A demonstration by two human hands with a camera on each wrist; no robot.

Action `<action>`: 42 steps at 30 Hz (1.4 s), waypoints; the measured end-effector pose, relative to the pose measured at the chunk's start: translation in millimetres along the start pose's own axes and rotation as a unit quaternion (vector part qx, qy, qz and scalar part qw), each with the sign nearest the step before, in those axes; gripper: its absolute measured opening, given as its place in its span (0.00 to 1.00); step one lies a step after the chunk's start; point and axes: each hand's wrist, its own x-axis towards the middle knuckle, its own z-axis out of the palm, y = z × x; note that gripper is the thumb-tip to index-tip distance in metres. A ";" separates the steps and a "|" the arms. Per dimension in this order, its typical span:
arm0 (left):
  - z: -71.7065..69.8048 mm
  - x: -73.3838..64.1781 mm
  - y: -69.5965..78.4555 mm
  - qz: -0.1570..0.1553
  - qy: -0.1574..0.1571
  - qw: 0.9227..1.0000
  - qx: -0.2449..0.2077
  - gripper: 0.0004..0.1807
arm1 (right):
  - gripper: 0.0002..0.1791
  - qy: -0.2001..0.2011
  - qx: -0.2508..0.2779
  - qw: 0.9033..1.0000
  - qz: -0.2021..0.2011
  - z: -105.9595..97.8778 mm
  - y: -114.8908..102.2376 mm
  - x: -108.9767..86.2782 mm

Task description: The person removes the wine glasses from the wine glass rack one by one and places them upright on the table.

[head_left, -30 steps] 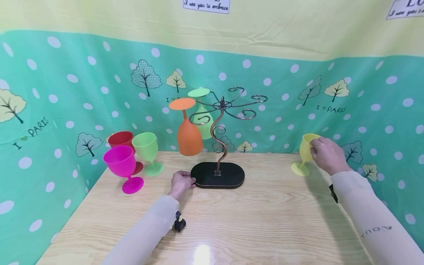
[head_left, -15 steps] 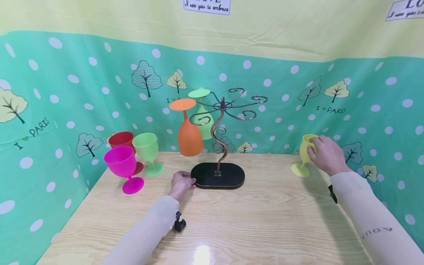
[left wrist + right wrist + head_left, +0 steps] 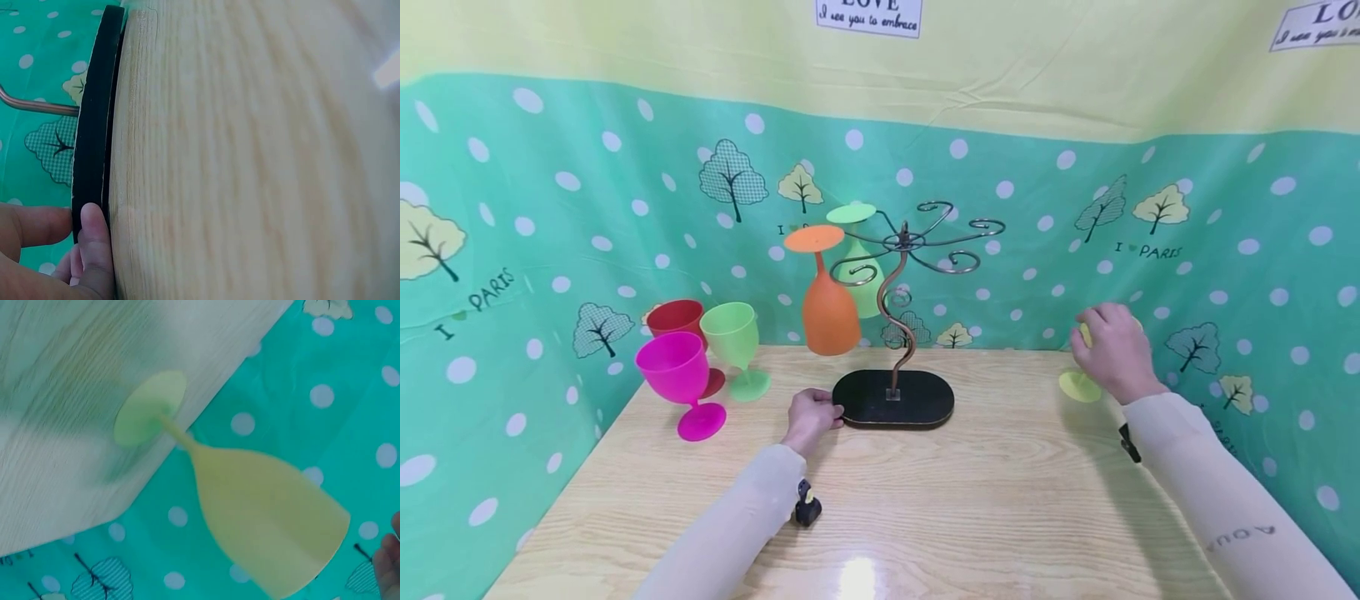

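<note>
My left hand (image 3: 810, 418) pinches the left end of the black oval base (image 3: 917, 400) of a metal wine glass rack; the left wrist view has thumb and finger on either side of the base's edge (image 3: 97, 119). An orange goblet (image 3: 831, 317) and a light green goblet (image 3: 867, 271) hang upside down from the rack's left arms. At the right, my right hand (image 3: 1116, 354) is over a yellow goblet (image 3: 1079, 386), covering most of its bowl. In the right wrist view that goblet (image 3: 269, 506) stands upright on the table, with fingertips (image 3: 389, 565) apart from its rim.
A magenta goblet (image 3: 673, 367), a red goblet (image 3: 676, 315) and another light green goblet (image 3: 732, 333) stand upright at the table's left. Curled metal arms (image 3: 958, 260) reach out on the rack's right side. A green dotted curtain (image 3: 1022, 308) lines the back and sides.
My right hand has moved left from the yellow goblet's right side to over its bowl. The goblet's foot has stayed in place, and the left hand is still on the base.
</note>
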 end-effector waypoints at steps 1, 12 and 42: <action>0.0 -0.1 -0.2 -0.001 -0.001 1.000 0.000 0.20 | 0.12 0.002 0.004 1.000 -0.001 1.3 -2.8 -0.2; 0.1 1.3 -1.6 0.001 0.002 1.000 -0.005 0.20 | 0.11 0.002 0.043 0.999 -0.008 23.6 -26.1 -8.6; 0.6 2.4 -2.9 0.002 0.005 1.000 0.001 0.19 | 0.17 -0.104 0.149 0.977 0.111 74.3 -101.5 -28.1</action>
